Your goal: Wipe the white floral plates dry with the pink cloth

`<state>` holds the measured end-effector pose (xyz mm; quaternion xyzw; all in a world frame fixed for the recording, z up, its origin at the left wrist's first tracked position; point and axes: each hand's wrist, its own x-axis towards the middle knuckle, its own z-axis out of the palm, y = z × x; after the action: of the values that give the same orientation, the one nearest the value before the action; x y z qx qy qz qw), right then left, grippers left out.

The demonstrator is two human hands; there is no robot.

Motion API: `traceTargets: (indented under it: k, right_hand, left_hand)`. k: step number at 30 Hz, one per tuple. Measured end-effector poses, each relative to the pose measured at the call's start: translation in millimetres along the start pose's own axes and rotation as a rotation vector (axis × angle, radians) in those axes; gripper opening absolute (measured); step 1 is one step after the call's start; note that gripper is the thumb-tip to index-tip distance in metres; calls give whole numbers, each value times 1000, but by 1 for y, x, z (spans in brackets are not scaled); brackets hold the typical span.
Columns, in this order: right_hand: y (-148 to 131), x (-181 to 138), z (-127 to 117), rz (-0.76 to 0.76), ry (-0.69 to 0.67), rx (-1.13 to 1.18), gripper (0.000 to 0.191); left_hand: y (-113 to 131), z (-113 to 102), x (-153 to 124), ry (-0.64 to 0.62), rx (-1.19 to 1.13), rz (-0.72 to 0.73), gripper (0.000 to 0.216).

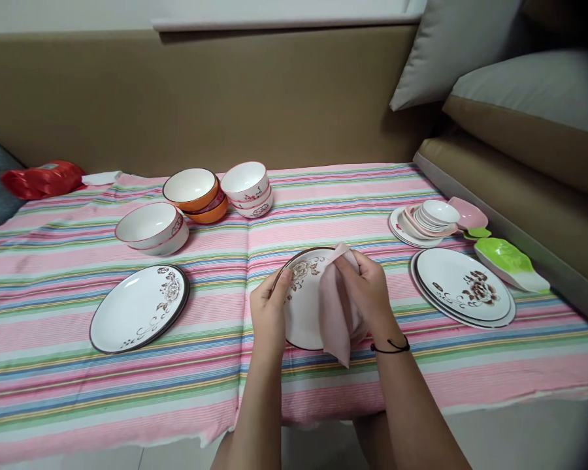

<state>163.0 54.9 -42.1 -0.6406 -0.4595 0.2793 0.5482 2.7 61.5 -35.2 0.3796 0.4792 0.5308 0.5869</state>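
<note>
A white plate [304,320] with a dark rim and brown flower pattern is held up in front of me, over the striped cloth. My left hand [269,303] grips its left edge, thumb on the face. On the plate's right side, my right hand [370,287] is closed on a pale pink cloth [336,307], which drapes over the face and hangs below the rim. The cloth hides the plate's right part and some of my right fingers. A black cord bracelet circles my right wrist.
Flowered plates lie at left [127,307] and stacked at right [451,274]. Behind stand white bowls [149,225], orange bowls [191,189] and more white bowls [247,186]. Small dishes [436,215], a green leaf-shaped dish [507,258] and cushions [534,98] are at right.
</note>
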Motion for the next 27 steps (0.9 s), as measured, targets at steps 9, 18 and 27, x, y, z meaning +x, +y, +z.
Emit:
traceTargets:
  k: [9,18,27]
  right_hand:
    - [-6,-5,-17,56,149,13,43]
    - [-12,-8,-6,112,102,-99,46]
    - [-7,-10,-11,69,118,-169,42]
  left_hand:
    - [-2,12,-4,83,-242,-112,34]
    - [-28,21,6,286,-483,-300,50]
    - [-6,13,10,139,-228,-218,49]
